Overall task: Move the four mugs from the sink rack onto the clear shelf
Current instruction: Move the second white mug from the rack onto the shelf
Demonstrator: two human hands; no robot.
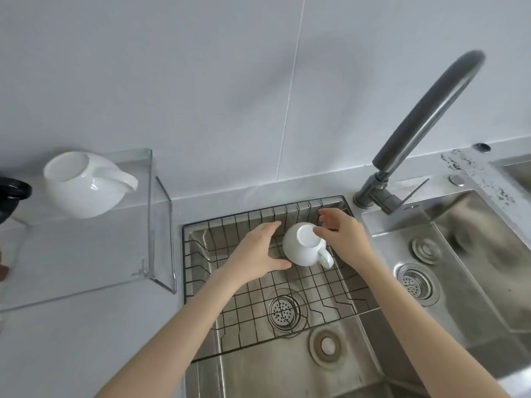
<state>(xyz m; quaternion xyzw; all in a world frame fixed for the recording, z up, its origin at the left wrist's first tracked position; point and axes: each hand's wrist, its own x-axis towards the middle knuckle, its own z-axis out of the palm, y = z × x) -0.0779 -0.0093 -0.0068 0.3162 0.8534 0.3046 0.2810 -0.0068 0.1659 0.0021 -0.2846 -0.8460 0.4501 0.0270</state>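
A white mug (301, 245) stands upside down on the black wire sink rack (321, 294), its handle pointing to the lower right. My left hand (258, 248) is spread open just left of the mug, thumb near its lower side, not closed around it. My right hand (342, 234) reaches in from the right, fingertips touching the mug's upturned base. Another white mug (83, 185) stands upside down on the clear shelf (149, 214) at the left. A black object (11, 193) shows at the shelf's far left edge, cut off by the frame.
The rack lies over a steel sink (258, 369) with a drain (283, 311). A tall curved tap (416, 133) rises at the back right. A second basin (474, 254) lies to the right. A white tiled wall stands behind, grey counter at the left.
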